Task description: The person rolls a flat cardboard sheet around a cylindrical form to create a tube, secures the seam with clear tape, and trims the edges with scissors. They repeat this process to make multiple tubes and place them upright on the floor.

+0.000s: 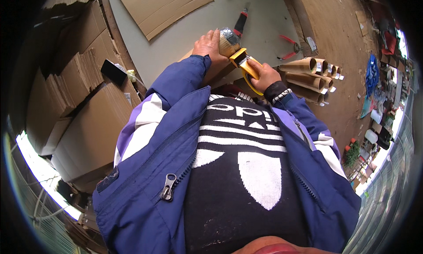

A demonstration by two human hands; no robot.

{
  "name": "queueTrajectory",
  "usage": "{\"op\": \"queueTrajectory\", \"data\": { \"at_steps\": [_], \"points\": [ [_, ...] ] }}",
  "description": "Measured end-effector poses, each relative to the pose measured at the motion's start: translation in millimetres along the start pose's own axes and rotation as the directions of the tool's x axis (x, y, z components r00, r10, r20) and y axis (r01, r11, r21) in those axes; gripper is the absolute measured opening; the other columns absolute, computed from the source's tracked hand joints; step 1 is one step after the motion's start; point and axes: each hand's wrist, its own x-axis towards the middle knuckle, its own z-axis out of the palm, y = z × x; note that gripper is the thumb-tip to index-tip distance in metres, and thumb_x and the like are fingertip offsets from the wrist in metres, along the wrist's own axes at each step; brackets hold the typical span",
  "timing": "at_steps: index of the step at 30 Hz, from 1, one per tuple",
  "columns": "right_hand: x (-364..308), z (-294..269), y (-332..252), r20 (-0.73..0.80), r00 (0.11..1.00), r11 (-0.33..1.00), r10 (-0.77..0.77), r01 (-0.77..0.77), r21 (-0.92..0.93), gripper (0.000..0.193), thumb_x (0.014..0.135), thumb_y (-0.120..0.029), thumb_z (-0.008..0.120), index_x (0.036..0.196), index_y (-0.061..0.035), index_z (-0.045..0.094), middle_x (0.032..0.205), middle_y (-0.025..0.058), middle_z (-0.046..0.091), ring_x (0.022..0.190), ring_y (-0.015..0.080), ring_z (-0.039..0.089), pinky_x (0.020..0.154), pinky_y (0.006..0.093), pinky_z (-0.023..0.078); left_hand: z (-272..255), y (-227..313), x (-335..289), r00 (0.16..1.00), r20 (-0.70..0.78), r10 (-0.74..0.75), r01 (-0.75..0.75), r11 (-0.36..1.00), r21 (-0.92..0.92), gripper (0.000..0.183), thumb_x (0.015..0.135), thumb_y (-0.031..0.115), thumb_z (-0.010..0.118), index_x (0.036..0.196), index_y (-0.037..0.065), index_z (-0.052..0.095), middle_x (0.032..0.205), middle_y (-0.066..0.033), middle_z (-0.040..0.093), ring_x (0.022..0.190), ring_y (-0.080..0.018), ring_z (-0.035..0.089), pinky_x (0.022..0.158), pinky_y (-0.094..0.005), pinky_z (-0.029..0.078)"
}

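My left hand [209, 45] lies over a cardboard tube, fingers stretched along its side and holding it. The tube's end [229, 43] is covered in shiny clear film or tape. My right hand [265, 74] is closed around a yellow tool with a black edge, which looks like a tape dispenser [250, 70]. Its front end touches or nearly touches the wrapped tube end. Just beyond the tube, a red-and-black handled tool [240, 23] lies on the grey table [264, 22]. Red-handled pliers [291, 48] lie farther right.
Several open cardboard tubes [305, 65] are stacked to the right of my right hand. A flat cardboard sheet [163, 7] covers the table's far left. Folded cardboard [94, 126] stands at the left, with a black flat object [114, 72] on it. Mixed goods line the far right.
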Motion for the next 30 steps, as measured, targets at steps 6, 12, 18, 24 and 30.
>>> {"op": "queueTrajectory", "data": {
  "at_steps": [6,12,18,24,30],
  "points": [
    [12,-5,3,0.002,0.999,0.999,-0.034,0.034,0.009,0.062,0.079,-0.029,0.073,0.138,-0.0332,0.056,0.094,0.0167,0.063,0.086,0.0362,0.068,0.078,0.0449,0.057,34,9,-58,0.792,-0.449,0.414,-0.463,0.886,0.001,0.052,0.079,0.016,0.075,0.127,0.007,0.058,0.125,-0.0169,0.058,0.115,-0.0349,0.058,0.093,-0.044,0.05],
    [13,-12,5,0.02,0.997,0.997,-0.069,0.069,0.025,0.061,0.079,-0.027,0.072,0.138,-0.031,0.056,0.095,0.0173,0.063,0.088,0.0361,0.068,0.079,0.0455,0.056,154,7,-89,0.786,0.598,-0.154,0.612,0.329,-0.719,0.027,0.086,0.019,0.076,0.103,0.0,0.067,0.096,-0.0122,0.07,0.092,-0.0261,0.069,0.081,-0.0365,0.057],
    [16,-8,11,0.012,0.993,0.993,-0.119,0.118,0.021,0.062,0.079,-0.028,0.072,0.138,-0.0292,0.056,0.095,0.0174,0.063,0.087,0.0366,0.068,0.079,0.0452,0.056,240,23,-71,0.74,0.607,-0.29,0.236,-0.733,-0.638,0.023,0.092,0.022,0.073,0.104,0.004,0.067,0.097,-0.0114,0.069,0.094,-0.0263,0.068,0.087,-0.0431,0.058],
    [23,-20,7,0.053,0.988,0.989,-0.142,0.144,-0.025,0.058,0.08,-0.029,0.069,0.137,-0.0274,0.057,0.095,0.019,0.065,0.088,0.0379,0.068,0.08,0.0462,0.056,218,49,-45,0.715,0.522,-0.465,-0.23,-0.862,-0.452,0.02,0.097,0.016,0.063,0.112,0.003,0.06,0.101,-0.0152,0.068,0.096,-0.0309,0.068,0.088,-0.0467,0.058],
    [66,-60,-21,0.147,0.97,0.98,-0.192,0.198,-0.025,0.054,0.079,-0.026,0.065,0.133,-0.0211,0.06,0.1,0.0201,0.071,0.094,0.0377,0.069,0.085,0.0456,0.055,163,45,-29,0.68,0.523,-0.514,-0.314,-0.849,-0.426,0.014,0.098,0.013,0.058,0.096,-0.001,0.06,0.096,-0.0181,0.068,0.097,-0.0342,0.068,0.088,-0.0492,0.058]
  ]
}}
